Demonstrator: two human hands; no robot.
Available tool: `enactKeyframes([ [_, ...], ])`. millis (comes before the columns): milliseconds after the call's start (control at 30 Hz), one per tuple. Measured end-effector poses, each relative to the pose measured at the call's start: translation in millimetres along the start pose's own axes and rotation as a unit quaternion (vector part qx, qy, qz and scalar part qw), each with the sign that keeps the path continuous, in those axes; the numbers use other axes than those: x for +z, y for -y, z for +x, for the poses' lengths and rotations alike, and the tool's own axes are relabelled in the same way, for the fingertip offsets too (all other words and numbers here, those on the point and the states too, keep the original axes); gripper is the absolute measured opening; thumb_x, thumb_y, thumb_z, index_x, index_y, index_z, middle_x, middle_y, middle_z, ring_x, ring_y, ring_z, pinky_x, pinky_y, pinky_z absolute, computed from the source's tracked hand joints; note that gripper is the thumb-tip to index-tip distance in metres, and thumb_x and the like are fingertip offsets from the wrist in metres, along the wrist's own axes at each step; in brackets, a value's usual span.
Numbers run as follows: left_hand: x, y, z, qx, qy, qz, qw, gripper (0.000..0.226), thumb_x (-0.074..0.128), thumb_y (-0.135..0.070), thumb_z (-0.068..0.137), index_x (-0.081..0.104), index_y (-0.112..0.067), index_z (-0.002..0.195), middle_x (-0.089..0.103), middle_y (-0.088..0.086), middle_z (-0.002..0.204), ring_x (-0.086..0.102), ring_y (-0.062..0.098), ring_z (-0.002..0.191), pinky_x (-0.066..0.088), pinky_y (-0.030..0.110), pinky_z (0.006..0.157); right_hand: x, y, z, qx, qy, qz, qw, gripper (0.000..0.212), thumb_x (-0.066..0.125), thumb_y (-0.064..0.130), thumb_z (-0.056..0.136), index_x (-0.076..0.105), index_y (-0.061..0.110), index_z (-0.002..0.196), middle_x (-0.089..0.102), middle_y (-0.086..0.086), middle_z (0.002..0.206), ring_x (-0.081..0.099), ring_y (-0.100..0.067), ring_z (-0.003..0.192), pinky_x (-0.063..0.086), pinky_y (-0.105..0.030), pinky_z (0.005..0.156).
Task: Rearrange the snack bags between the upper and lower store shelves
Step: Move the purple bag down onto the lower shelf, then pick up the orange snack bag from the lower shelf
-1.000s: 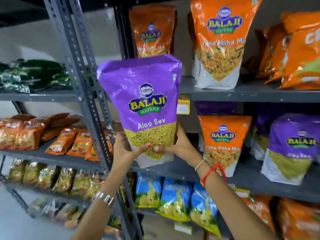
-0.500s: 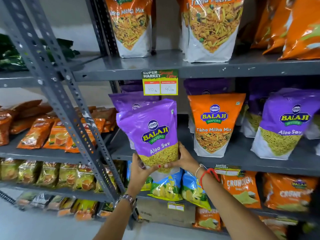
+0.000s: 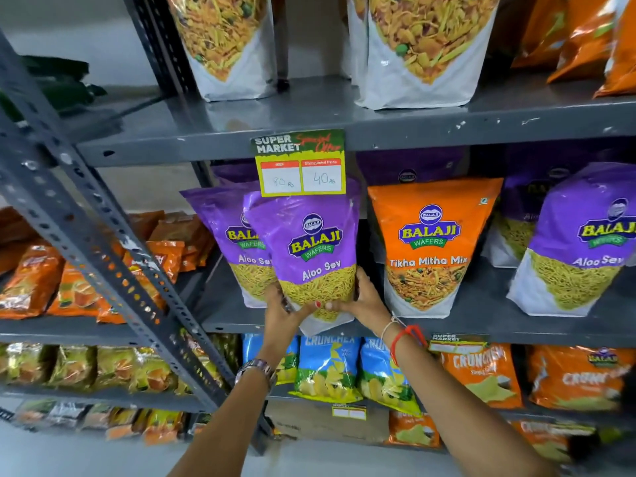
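I hold a purple Aloo Sev bag (image 3: 309,249) upright by its bottom, my left hand (image 3: 280,313) on its lower left corner and my right hand (image 3: 366,301) on its lower right. Its base hangs just past the front edge of the lower shelf (image 3: 481,325). Directly behind it on that shelf stands a second purple Aloo Sev bag (image 3: 220,232). An orange Tikha Mitha Mix bag (image 3: 428,249) stands to its right, then another purple Aloo Sev bag (image 3: 581,242). On the upper shelf (image 3: 309,122) stand two Tikha Mitha Mix bags (image 3: 227,46), (image 3: 420,49).
A price tag (image 3: 300,163) hangs from the upper shelf edge over the held bag's top. A slanted grey rack post (image 3: 93,235) rises at the left, with orange packets (image 3: 31,280) beyond. Blue Crunchex bags (image 3: 327,370) and orange Crunchex bags (image 3: 481,376) fill the shelf below.
Both hands have brought the purple Aloo Sev bag down from upper-shelf height into the left end of the lower shelf, in front of another purple bag. My view has tilted downward.
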State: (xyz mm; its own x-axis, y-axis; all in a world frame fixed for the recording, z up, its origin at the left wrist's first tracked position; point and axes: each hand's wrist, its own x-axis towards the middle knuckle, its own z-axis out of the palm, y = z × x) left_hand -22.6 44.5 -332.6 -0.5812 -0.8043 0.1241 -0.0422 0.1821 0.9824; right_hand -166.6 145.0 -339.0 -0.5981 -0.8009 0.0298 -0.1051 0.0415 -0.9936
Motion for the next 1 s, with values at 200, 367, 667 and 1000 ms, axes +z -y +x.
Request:
enactKeyframes([
  [200,22,1,-9,0.029,-0.048,0.017,0.998,0.079,0.079,-0.021,0.07,0.03,-0.023,0.132,0.051,-0.004,0.132,0.051,0.015,0.117,0.043,0.01,0.088,1,8,-15,-0.011,-0.039,0.037,0.998,0.093,0.074,-0.004,0.072,0.019,0.012,0.146,0.039,-0.002,0.138,0.037,-0.012,0.128,0.038,-0.029,0.103],
  [367,56,3,-47,0.063,-0.187,0.065,0.978,0.076,0.076,-0.033,0.072,0.035,-0.015,0.134,0.041,0.008,0.135,0.035,0.019,0.127,0.037,0.044,0.106,-28,5,-56,-0.088,-0.279,0.014,0.956,0.051,0.066,-0.002,0.075,0.057,0.032,0.112,0.065,0.003,0.108,0.061,0.0,0.095,0.053,-0.026,0.082],
  [667,156,-19,-47,0.067,0.067,-0.014,0.995,0.07,0.068,-0.027,0.081,0.028,-0.016,0.137,0.035,0.002,0.135,0.037,0.007,0.124,0.033,0.021,0.103,-142,-13,-51,0.011,-0.368,-0.092,0.925,0.091,0.089,0.024,0.054,0.038,0.022,0.129,0.043,-0.012,0.127,0.045,-0.025,0.119,0.041,-0.038,0.101],
  [1000,178,-15,10,-0.019,0.148,-0.021,0.989,0.071,0.078,-0.009,0.069,0.037,-0.007,0.127,0.055,0.0,0.114,0.053,0.014,0.106,0.043,0.013,0.077,-165,-24,-38,0.07,-0.203,-0.023,0.976,0.082,0.089,0.02,0.055,0.046,0.01,0.124,0.061,-0.013,0.126,0.058,-0.026,0.118,0.048,-0.052,0.1],
])
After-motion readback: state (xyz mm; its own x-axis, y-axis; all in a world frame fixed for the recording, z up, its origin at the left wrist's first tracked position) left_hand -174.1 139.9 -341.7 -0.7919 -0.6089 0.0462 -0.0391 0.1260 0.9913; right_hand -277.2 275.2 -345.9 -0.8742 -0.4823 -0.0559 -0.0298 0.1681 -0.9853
